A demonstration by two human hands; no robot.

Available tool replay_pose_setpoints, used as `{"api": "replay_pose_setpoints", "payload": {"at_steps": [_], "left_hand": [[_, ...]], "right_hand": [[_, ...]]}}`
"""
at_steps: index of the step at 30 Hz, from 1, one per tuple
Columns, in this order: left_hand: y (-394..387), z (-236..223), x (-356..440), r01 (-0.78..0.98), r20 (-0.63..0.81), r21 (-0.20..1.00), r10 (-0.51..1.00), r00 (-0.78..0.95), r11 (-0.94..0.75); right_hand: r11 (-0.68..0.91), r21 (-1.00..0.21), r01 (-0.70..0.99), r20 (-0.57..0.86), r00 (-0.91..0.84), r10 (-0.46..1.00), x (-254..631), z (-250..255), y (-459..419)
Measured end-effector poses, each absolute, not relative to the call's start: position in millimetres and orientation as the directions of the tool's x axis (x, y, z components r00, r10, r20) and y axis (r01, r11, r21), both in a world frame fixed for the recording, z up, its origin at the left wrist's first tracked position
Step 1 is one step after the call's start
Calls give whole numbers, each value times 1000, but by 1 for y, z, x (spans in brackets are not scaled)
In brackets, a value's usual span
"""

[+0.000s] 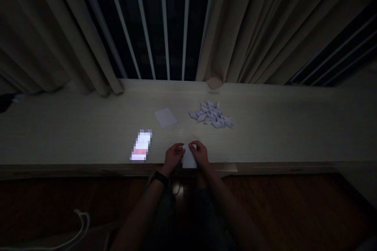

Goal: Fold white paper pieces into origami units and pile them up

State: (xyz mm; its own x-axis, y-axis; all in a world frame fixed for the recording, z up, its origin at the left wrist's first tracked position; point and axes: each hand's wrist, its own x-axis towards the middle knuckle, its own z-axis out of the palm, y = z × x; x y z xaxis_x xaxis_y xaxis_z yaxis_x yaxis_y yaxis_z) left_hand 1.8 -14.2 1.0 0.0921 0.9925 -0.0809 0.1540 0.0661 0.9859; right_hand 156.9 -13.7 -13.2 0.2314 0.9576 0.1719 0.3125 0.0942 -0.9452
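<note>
With fingers of left hand [174, 154] and right hand [200, 153] narrowed, pinches white paper [189, 159] near its upper corners, right of the lit phone [141, 145]; has a square sheet [165, 117] beyond the phone, rightward, and folded pieces [212, 113] farther right.

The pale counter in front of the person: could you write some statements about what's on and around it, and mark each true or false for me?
1. The left hand and the right hand both touch the same white paper. True.
2. The right wrist wears a band. False: the dark band is on the left wrist.
3. On the counter, folded paper pieces lie to the right of a flat white square. True.
4. The flat white square lies underneath the folded paper pieces. False: it lies apart from them.
5. A glowing screen lies left of both hands. True.
6. The window is wholly covered. False: pale upright bars show between the curtains.
</note>
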Motion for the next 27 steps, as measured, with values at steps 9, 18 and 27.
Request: {"api": "replay_pose_setpoints", "payload": {"at_steps": [9,18,27], "left_hand": [[-14,3,5,126,-113,986,993,46,106],[-15,4,5,100,-105,990,993,50,99],[-16,6,5,97,-109,990,993,53,104]], "right_hand": [[83,-946,314,159,224,961,158,-12,-14],[62,-969,239,118,226,967,161,-10,-13],[-36,-998,58,-23,208,978,163,-12,-11]]}}
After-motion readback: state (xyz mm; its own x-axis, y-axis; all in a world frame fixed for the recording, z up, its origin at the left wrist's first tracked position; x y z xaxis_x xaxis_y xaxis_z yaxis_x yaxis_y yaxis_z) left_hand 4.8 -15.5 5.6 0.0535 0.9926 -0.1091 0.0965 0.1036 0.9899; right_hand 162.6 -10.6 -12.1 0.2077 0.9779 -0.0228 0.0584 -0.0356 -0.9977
